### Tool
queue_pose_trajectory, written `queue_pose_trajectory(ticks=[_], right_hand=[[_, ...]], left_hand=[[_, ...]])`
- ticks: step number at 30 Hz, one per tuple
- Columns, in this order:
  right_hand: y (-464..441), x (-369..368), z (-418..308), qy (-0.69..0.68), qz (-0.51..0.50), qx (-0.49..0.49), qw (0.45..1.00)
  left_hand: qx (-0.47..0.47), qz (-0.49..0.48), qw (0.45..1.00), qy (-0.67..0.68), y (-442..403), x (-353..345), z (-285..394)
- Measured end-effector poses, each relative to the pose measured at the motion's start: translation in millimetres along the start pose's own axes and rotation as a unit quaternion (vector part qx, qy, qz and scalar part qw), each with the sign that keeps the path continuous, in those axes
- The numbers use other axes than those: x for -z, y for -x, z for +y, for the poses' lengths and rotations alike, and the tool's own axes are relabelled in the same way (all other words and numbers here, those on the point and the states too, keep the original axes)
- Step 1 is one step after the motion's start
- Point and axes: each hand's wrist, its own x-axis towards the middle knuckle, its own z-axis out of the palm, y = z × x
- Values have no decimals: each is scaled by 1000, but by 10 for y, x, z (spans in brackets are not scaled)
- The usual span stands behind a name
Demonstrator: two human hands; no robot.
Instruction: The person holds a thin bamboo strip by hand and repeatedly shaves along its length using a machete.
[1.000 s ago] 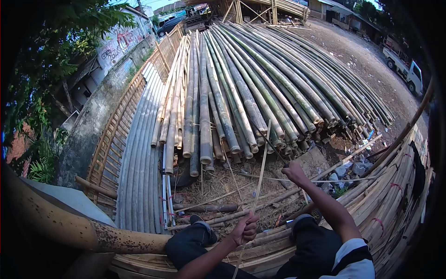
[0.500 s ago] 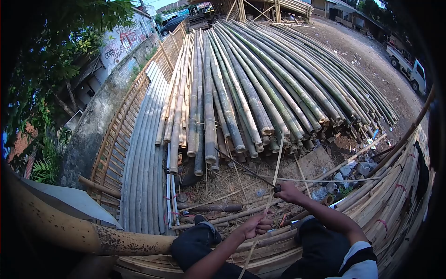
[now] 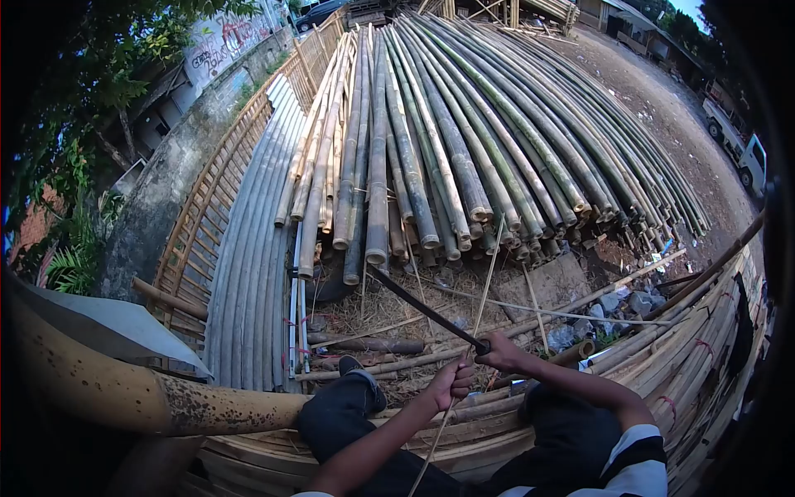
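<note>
My left hand (image 3: 451, 384) is closed around a thin bamboo strip (image 3: 429, 455), which runs from my lap up and away from me. Just ahead of it, my right hand (image 3: 502, 354) grips the dark handle of a long-bladed machete (image 3: 424, 310). The blade points forward and to the left, low over the ground. Near its handle it crosses the strip; whether the edge touches it I cannot tell. Both hands are close together above my knees.
A large stack of bamboo poles (image 3: 476, 157) lies ahead. Split bamboo (image 3: 687, 364) is piled at my right and under me. A thick yellow bamboo pole (image 3: 224, 412) crosses at left, beside corrugated sheets (image 3: 248, 248). A truck (image 3: 737, 141) stands far right.
My right hand has come down and left with the machete, nearer to my left hand. The left hand keeps its hold on the strip and has risen slightly. The view has shifted a little.
</note>
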Motion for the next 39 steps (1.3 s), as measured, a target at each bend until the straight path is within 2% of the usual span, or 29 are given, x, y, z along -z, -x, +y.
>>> queue_pose_trajectory(ticks=[1,2,3,4,5,7,9,10,12,13,14,15,16,17,18,19,22,24,25,27,29,31,33,35,37,39], right_hand=[[-43,15,89,-15,23,44,999],[-177,51,342,58,56,47,996],[-229,238,436,113,132,37,984],[-325,477,689,109,146,-53,982],[-348,626,883,7,195,-133,972],[-371,821,1063,-251,270,-246,896],[-323,844,1205,-373,304,-238,843],[-301,839,1169,-373,306,-242,842],[-153,756,1084,-334,297,-181,876],[-90,718,858,-296,273,-190,895],[-69,631,777,-239,247,-171,923],[-83,538,718,-107,236,-152,954],[-95,428,646,-17,208,-92,974],[-116,348,534,6,162,-65,985],[-102,260,416,26,113,-38,993],[-36,160,243,19,100,-51,994],[27,19,-56,62,61,3,996],[36,-56,-53,170,80,61,980],[3,-36,14,169,76,61,981],[-203,182,318,131,178,-52,974],[-366,539,822,38,219,-184,957],[-267,737,1159,13,252,-166,953],[-201,765,1140,-13,285,-148,947],[-54,637,963,-60,280,-202,937],[-42,416,861,-9,211,-120,970],[7,197,538,37,130,-110,985]], left_hand=[[2,2,1000,4,0,-4,15],[-8,-55,998,18,3,-8,5],[-16,-109,993,33,21,6,-33],[4,-152,985,76,9,42,-50],[3,-154,985,75,0,12,-84],[18,-50,999,2,-15,-58,-66],[9,-44,999,-22,-40,-101,4],[5,-43,999,1,-51,-134,76],[-4,-31,999,10,-83,-115,135],[-3,-51,998,23,-89,-103,146],[-5,-43,999,4,-71,-142,137],[-8,-35,999,-17,-46,-200,130],[-29,-9,999,-26,-20,-244,102],[-49,20,998,-35,9,-250,75],[-46,-26,999,7,-20,-83,81],[-37,-22,998,34,15,-77,85],[-49,9,999,2,64,-90,64],[-74,79,992,-65,81,-160,-30],[-75,80,992,-62,104,-187,-106],[-74,97,989,-83,155,-234,-250],[-56,65,993,-78,147,-215,-339],[-12,79,992,-96,90,-255,-345],[0,56,996,-74,20,-281,-212],[12,12,999,-33,-13,-288,-126],[3,7,1000,-18,-31,-250,-94],[-33,21,999,-14,6,-184,-76]])
